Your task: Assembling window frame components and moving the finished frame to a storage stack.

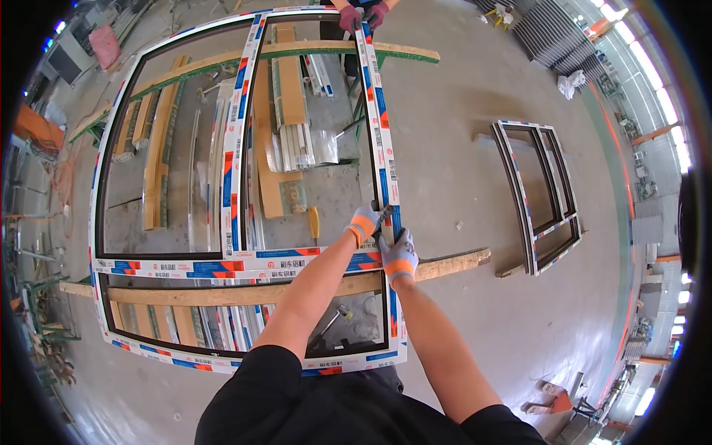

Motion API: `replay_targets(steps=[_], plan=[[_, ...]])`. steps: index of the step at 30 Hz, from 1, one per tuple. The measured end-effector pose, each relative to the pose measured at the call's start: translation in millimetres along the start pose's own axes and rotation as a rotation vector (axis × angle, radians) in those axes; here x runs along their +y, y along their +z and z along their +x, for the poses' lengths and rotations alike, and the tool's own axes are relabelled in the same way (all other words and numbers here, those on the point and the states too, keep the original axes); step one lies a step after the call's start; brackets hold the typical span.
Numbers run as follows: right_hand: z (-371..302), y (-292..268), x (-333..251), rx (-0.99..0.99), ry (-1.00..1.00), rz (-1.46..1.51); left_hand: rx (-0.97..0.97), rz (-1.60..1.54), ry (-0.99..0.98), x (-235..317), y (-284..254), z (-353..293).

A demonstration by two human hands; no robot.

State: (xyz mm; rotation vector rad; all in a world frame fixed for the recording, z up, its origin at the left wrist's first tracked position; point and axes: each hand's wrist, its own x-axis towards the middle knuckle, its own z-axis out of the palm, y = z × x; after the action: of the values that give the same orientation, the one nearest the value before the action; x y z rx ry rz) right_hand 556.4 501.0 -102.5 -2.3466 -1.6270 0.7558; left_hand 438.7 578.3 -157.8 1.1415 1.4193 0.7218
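Note:
A large window frame point(236, 148), wrapped in white film with blue and red print, lies flat across two wooden beams in front of me. My left hand point(366, 221), in a grey and orange glove, is closed around the inner side of its right rail. Just nearer to me, my right hand point(400, 256), gloved alike, grips the outer side of the same rail, close to where the crossbar joins. At the far right corner, another person's hands in dark red gloves point(350, 18) are at the frame.
The near beam point(452, 264) and the green-edged far beam point(404, 53) stick out to the right. Below the frame show cardboard-wrapped profiles point(165, 148), a yellow-handled tool point(314, 222) and a hammer point(343, 312). A smaller frame point(517, 193) stands on the right; grey profiles point(552, 33) are stacked behind.

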Motion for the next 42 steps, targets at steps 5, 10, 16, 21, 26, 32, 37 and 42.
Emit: replay_targets(steps=[5,10,16,21,26,32,37,42], plan=[[18.6,7.5,-32.9,-0.053,0.073,-0.029,0.070,-0.132,0.011,-27.4,-9.1,14.5],[41.9,-13.9,-14.7,-0.024,0.089,0.001,0.141,0.054,-0.048,12.4,14.9,27.0],[45.7,-14.1,-0.6,-0.020,0.083,-0.019,0.454,0.419,-0.048,59.2,40.3,52.4],[54.9,-20.2,14.2,0.032,0.050,0.037,0.312,0.661,-0.191,82.1,58.4,65.8],[60.3,-19.1,33.0,0.029,0.031,0.031,0.371,0.766,-0.179,88.5,74.8,62.3],[44.1,-34.1,45.1,0.021,0.013,0.045,0.349,0.759,-0.204,94.2,88.3,47.9],[8.1,-17.5,48.9,-0.023,-0.013,-0.027,0.278,0.972,-0.097,59.5,49.4,-29.7],[-20.3,-73.0,90.6,0.015,-0.061,0.032,0.543,0.889,0.369,29.2,42.9,-259.1]])
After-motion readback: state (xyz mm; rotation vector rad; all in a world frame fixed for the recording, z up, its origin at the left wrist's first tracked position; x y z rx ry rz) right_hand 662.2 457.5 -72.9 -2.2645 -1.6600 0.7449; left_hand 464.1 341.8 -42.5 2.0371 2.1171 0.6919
